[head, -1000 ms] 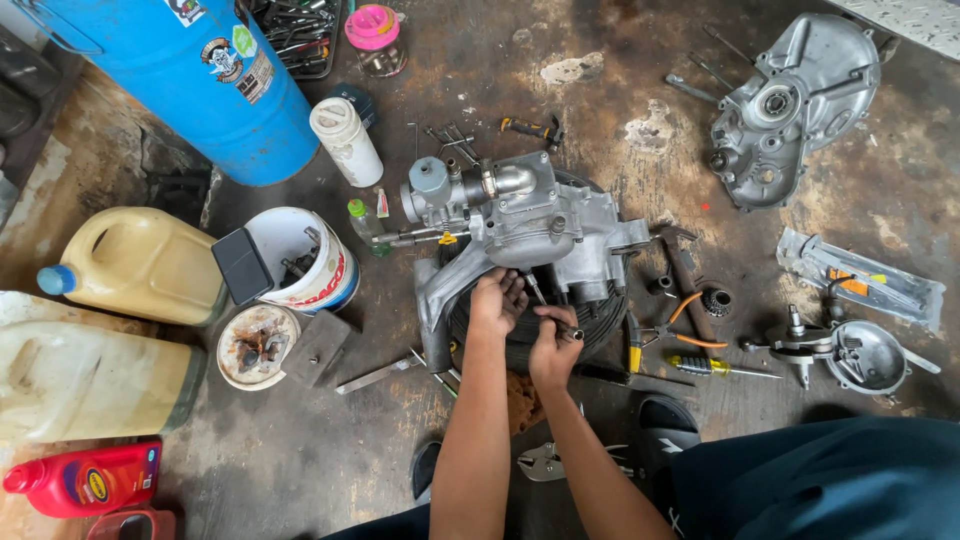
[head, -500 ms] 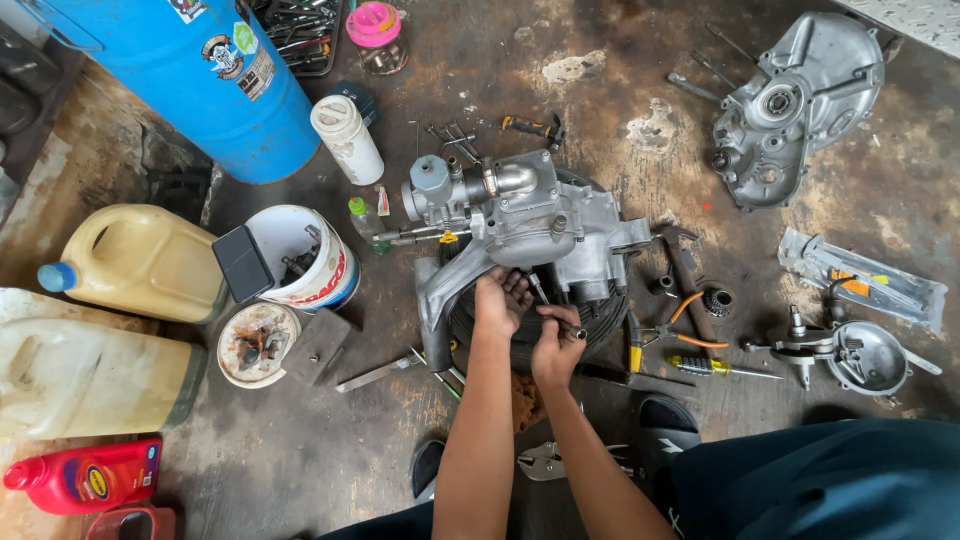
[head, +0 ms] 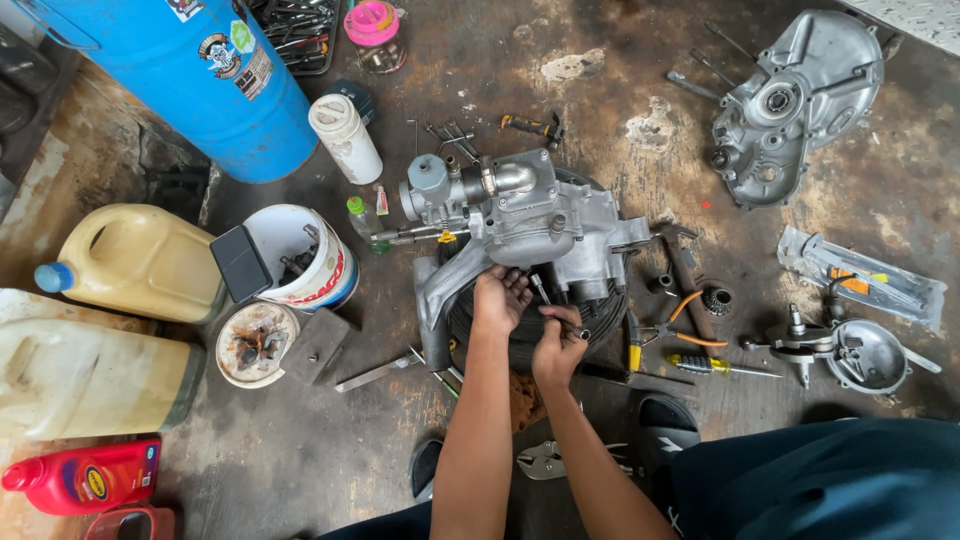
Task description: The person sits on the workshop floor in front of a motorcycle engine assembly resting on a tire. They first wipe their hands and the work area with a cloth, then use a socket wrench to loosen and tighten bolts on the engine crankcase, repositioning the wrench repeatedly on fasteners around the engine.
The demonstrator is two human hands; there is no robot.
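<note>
Both my hands have slid a bit right on the grey, greasy engine block (head: 530, 225); left hand (head: 500, 300) rests open, right hand (head: 560, 345) grips a small metal tool (head: 541, 291).

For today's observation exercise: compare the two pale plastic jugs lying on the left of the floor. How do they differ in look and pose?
The yellowish jug has a blue cap, while no cap shows on the whitish jug. The yellowish jug is tan and opaque; the whitish jug is paler and grimier. The yellowish jug sits farther from the person, near the blue barrel; the whitish jug lies nearer, above the red bottle. Both lie on their sides on the dirty floor.
</note>
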